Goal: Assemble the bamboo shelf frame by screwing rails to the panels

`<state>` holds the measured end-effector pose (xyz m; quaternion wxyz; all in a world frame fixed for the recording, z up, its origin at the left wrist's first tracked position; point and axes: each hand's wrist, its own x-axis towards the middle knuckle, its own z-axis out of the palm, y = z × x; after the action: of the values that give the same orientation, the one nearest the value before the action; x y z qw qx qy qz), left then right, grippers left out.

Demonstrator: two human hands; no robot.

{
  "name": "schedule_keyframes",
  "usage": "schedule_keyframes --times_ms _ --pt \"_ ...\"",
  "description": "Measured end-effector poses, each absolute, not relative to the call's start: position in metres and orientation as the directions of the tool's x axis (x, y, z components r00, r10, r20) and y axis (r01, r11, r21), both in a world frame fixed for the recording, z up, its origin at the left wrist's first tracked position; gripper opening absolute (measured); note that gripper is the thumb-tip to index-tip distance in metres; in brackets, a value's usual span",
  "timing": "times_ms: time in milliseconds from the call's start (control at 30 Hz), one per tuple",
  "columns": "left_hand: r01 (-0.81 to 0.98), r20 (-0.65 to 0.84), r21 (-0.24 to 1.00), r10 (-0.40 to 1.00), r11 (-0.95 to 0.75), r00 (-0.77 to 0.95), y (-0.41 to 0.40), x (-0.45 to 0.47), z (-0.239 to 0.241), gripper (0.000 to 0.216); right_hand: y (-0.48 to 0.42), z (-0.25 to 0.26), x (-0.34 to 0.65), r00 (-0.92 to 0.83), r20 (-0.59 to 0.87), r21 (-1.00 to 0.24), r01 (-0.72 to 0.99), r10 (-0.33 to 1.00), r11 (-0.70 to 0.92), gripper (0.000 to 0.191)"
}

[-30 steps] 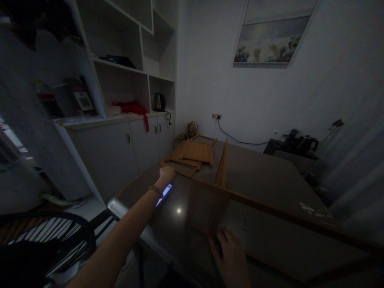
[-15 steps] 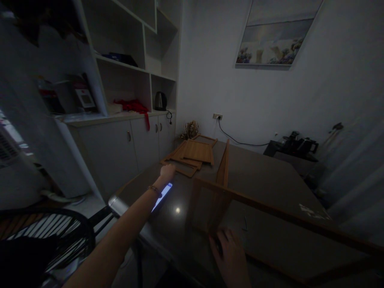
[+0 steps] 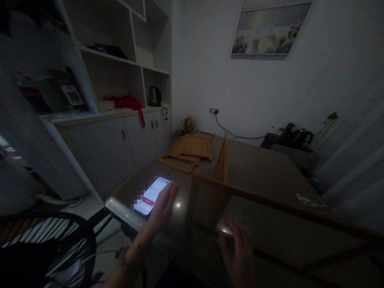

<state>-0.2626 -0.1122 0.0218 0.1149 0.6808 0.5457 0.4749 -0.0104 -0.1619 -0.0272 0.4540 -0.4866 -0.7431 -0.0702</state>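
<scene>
My left hand (image 3: 163, 205) hovers flat and open, fingers stretched out, just right of a lit phone (image 3: 151, 195) lying on the dark table (image 3: 267, 172). My right hand (image 3: 238, 252) is low at the table's near edge with its fingers spread, beside the foot of an upright wooden frame (image 3: 223, 188). A long wooden rail (image 3: 300, 212) of that frame runs off to the right. Farther back lies a stack of flat wooden panels (image 3: 189, 150).
White cabinets and shelves (image 3: 120, 132) stand at the left with a kettle (image 3: 154, 96) and red cloth (image 3: 126, 102). A dark slatted chair (image 3: 51, 244) is at the lower left. A wall socket with a cable and a coffee maker (image 3: 292, 134) are at the back.
My left arm has pulled back from the wooden panels to beside the phone, whose screen now shows in full. My right hand has lifted slightly off the table edge.
</scene>
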Motion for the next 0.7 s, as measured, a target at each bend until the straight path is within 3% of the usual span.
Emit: schedule_keyframes --times_ms 133,233,400,700 --pt "0.428 0.550 0.679 0.800 -0.596 0.240 -0.163 -0.221 -0.008 0.044 -0.189 -0.003 -0.022 -0.117 0.728 -0.469 0.634 0.675 0.615 0.022" --pt "0.303 0.501 0.728 0.779 -0.615 0.377 -0.182 -0.201 -0.021 0.034 -0.205 0.005 -0.032 -0.170 0.675 -0.556 0.522 0.718 0.647 0.022" --pt "0.299 0.515 0.694 0.742 -0.655 0.430 -0.181 -0.198 -0.028 0.031 -0.217 -0.007 -0.038 -0.034 0.544 -0.746 0.438 0.838 0.502 0.019" --pt "0.247 0.507 0.756 0.781 -0.606 0.365 -0.180 -0.202 -0.031 0.039 -0.227 -0.029 -0.049 0.079 0.384 -0.898 0.264 0.920 0.352 0.013"
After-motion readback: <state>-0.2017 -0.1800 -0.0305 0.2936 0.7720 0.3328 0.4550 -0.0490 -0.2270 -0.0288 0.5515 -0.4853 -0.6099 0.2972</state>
